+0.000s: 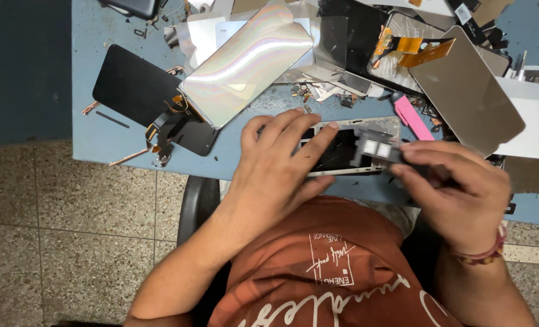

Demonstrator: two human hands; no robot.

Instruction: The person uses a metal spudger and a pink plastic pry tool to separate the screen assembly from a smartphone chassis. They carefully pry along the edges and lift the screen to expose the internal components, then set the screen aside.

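An opened phone frame (pixel 348 148) with a silver rim and a dark inside lies flat near the front edge of the blue table (pixel 106 136). My left hand (pixel 278 172) presses down on its left half, fingers spread over it. My right hand (pixel 457 184) pinches a small dark tool (pixel 375 148) with a grey and white head, which rests on the frame's right end. A red thread band circles my right wrist.
Behind the frame lie a shiny iridescent screen panel (pixel 245 63), a black screen (pixel 139 88) with an orange flex cable, a bronze panel (pixel 466 91), a pink pry tool (pixel 413 118), a white sheet (pixel 532 118) and many small loose parts. Tiled floor at the left.
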